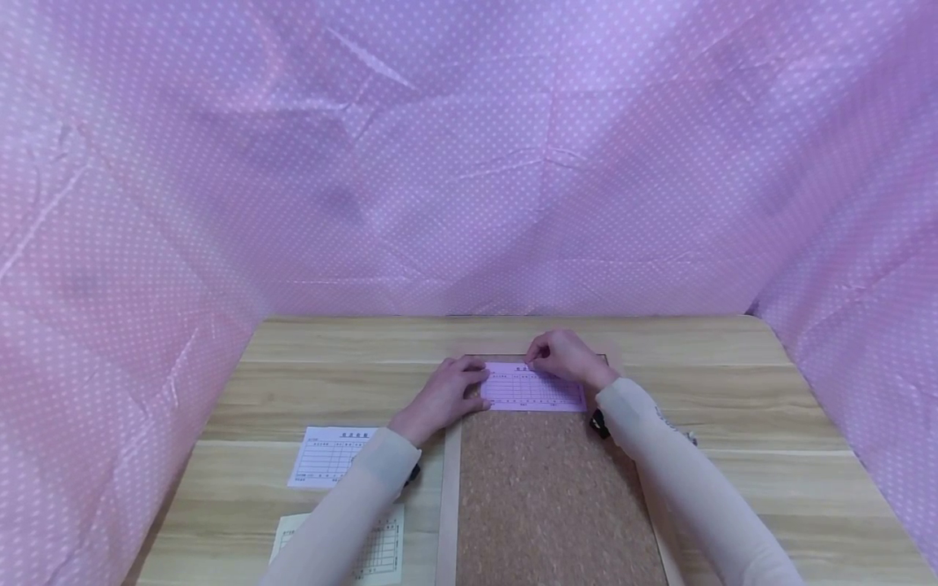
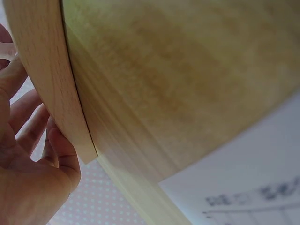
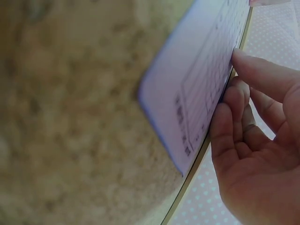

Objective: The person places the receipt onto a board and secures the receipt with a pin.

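Note:
A pink printed slip (image 1: 538, 399) lies across the top of a cork board (image 1: 550, 496) with a pale wooden frame (image 2: 44, 61). My left hand (image 1: 440, 399) rests at the slip's left end, fingers loosely spread and touching the slip and board. At the slip's upper edge, near its middle, the thumb and fingertips of my right hand (image 1: 572, 358) pinch together. Whatever they pinch is too small and hidden to name. In the right wrist view, a fingertip meets the slip's printed face, while the other fingers curl by the board's edge.
Left of the board, a white printed slip (image 1: 322, 460) lies on the wooden table (image 1: 769, 488). A yellowish printed slip (image 1: 384, 545) lies nearer me, partly under my left sleeve (image 1: 330, 521). Pink dotted cloth (image 1: 476, 163) surrounds the table's back and sides.

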The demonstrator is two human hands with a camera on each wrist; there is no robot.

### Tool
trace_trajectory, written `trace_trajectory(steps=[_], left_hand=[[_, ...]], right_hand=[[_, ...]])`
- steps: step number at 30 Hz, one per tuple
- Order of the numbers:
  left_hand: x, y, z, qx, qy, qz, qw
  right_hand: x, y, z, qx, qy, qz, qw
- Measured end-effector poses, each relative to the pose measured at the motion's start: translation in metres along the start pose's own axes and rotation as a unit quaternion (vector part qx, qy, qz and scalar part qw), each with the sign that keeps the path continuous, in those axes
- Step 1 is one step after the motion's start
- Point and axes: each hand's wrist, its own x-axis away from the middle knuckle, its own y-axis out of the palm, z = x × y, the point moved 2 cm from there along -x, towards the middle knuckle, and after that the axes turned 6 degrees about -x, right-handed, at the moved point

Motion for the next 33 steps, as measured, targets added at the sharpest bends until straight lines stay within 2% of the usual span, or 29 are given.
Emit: trace_trajectory(steps=[12,33], left_hand=[[-0.001,0.000,0.000,0.002,-0.019,-0.014,0.9997],[-0.002,0.001,-0.003,0.000,-0.003,0.000,1.0000]], right_hand=[[-0.002,-0.002,-0.006,0.021,0.022,-0.003,1.000],[-0.005,-0.002,-0.014,0.020,0.083,-0.018,0.996]])
